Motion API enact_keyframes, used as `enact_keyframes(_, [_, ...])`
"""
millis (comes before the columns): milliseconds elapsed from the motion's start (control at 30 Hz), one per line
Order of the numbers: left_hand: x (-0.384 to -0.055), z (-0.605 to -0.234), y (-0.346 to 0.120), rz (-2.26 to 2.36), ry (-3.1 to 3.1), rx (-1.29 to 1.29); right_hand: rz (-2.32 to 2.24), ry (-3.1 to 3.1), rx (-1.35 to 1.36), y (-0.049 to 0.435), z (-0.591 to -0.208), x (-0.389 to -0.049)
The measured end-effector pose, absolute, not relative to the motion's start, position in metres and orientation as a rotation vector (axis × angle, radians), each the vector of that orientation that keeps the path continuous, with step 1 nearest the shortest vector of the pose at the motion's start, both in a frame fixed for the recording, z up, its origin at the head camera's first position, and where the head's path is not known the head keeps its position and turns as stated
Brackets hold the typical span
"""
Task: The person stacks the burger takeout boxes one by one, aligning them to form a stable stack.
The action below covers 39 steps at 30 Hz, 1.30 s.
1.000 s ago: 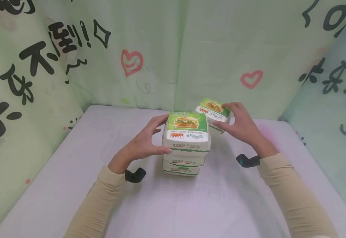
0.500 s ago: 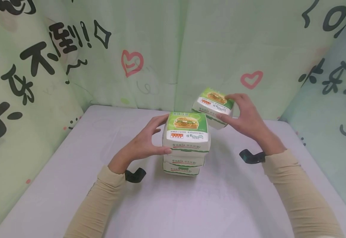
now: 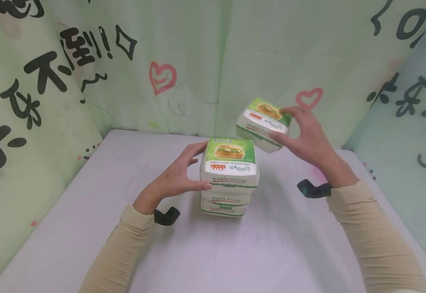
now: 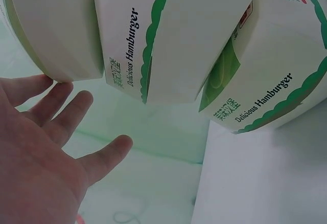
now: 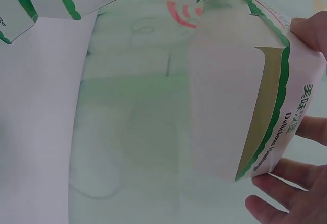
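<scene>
Three paper hamburger boxes with green burger-print lids stand stacked on the white table [image 3: 213,252]. My left hand [image 3: 178,173] holds the top box [image 3: 231,175] from its left side, thumb on the front corner and forefinger at the back. Below it are the middle box [image 4: 199,35] and the bottom box [image 4: 271,81], slightly out of line. In the left wrist view some fingers [image 4: 71,119] stand free of the stack. My right hand [image 3: 308,136] grips another hamburger box [image 3: 262,124] by its right side, tilted, raised behind and right of the stack. A gap shows along its lid edge in the right wrist view.
Behind the table hangs a pale green cloth [image 3: 198,49] with hearts and dark lettering; similar cloth closes both sides. A black wrist mount [image 3: 167,215] sits on my left wrist, another mount [image 3: 313,189] on the right.
My right hand has lifted its hamburger box upward from behind the stack, and more of the box now shows. The left hand and the stack have stayed put.
</scene>
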State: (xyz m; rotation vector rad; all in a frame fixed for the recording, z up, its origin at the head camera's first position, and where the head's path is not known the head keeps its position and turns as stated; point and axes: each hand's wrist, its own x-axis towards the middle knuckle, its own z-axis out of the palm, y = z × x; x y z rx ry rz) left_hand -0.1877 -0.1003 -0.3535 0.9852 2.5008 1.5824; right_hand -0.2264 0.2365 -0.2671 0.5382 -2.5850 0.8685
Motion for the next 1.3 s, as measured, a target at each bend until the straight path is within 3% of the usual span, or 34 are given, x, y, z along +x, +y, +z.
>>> enact_keyframes(1300, [-0.187,-0.351,-0.093,1.62,2.476,0.986,0.919,-2.367,0.892,0.209,-0.23,-0.195])
